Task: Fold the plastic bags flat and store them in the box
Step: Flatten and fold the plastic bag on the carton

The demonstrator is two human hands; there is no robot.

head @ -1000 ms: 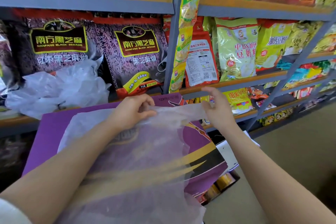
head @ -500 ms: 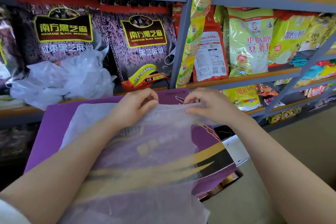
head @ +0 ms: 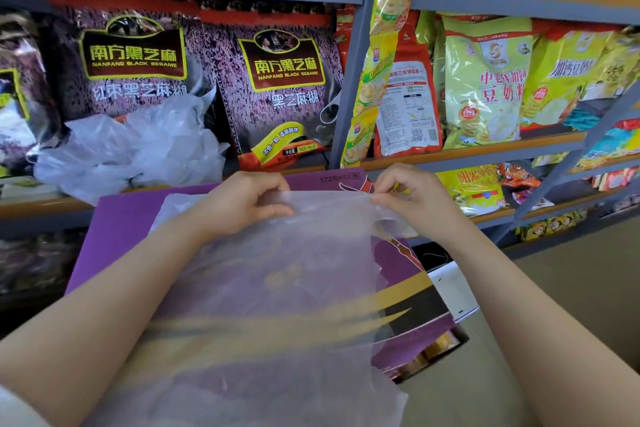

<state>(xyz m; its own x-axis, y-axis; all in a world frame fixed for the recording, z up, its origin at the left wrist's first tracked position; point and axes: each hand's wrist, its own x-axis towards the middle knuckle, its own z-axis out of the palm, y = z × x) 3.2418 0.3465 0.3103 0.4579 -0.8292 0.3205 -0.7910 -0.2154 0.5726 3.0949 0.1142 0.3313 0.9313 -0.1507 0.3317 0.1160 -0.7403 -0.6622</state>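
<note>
here, both hands' fingers (head: 273,210) pinch a thin, translucent plastic bag (head: 263,305) — flat over glossy purple box (head: 121,236).

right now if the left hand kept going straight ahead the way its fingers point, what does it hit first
Probably the right hand: the left hand points rightward along the plastic bag edge both pinch. Depth is unclear.
</note>
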